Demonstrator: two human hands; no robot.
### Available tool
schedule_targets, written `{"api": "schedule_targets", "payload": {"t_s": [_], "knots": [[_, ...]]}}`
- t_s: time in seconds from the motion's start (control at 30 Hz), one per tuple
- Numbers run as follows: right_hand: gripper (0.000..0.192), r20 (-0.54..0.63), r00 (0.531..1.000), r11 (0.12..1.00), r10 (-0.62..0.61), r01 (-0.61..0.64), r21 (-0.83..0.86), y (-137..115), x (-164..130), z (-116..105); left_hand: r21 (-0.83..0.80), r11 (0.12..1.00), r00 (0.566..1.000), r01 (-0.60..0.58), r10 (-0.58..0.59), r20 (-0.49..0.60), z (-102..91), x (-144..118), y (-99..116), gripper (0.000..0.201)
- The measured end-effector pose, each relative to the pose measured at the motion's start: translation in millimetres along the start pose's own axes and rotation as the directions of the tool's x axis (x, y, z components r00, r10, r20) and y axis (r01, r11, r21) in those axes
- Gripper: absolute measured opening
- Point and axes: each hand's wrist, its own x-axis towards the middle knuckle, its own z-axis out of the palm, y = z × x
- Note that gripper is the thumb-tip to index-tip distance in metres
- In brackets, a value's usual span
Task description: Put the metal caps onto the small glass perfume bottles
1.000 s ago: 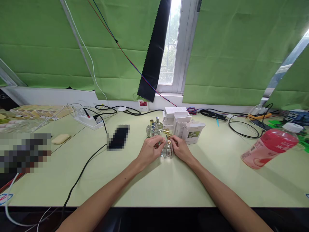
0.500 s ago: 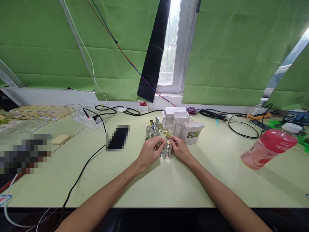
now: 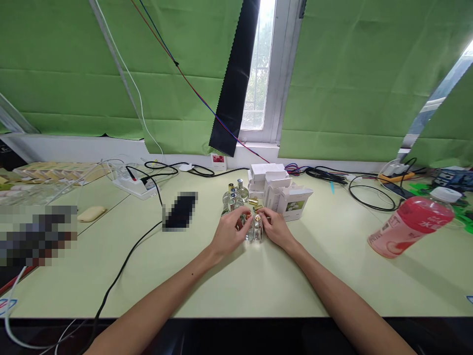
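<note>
Two small clear glass perfume bottles stand side by side between my hands at the middle of the table. My left hand (image 3: 231,230) curls its thumb and forefinger round the top of the left perfume bottle (image 3: 249,234), which they partly cover. My right hand (image 3: 276,229) closes against the right side of the other perfume bottle (image 3: 257,230), whose gold neck shows; some fingertips are hidden behind it. Several capped perfume bottles (image 3: 241,191) are grouped just behind my left hand. Loose gold caps (image 3: 253,201) lie behind the two bottles.
White cartons (image 3: 293,204) are stacked behind my right hand. A pink drink bottle (image 3: 410,226) stands at the right. Left are a blurred dark phone-like object (image 3: 180,212), a power strip (image 3: 135,186), a cream oval object (image 3: 91,213) and a black cable (image 3: 125,261) crossing the table edge.
The left thumb and forefinger have parted slightly, showing more of the bottle's top between them. Otherwise both hands and bottles keep nearly the same places; the view shifts slightly.
</note>
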Motion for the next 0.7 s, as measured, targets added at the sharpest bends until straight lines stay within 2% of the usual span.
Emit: {"api": "schedule_targets", "payload": {"t_s": [0.27,0.7], "knots": [[0.028,-0.006,1.000,1.000,0.004,-0.004,-0.012,-0.1,0.2,0.4,-0.094,0.989,0.994,0.112,-0.110,0.023,-0.6,1.0,2.6,0.016],[0.026,0.001,1.000,1.000,-0.012,0.012,0.000,0.0,0.2,-0.1,-0.188,0.959,0.977,0.211,-0.199,0.079,-0.6,0.8,-1.2,0.028]]}}
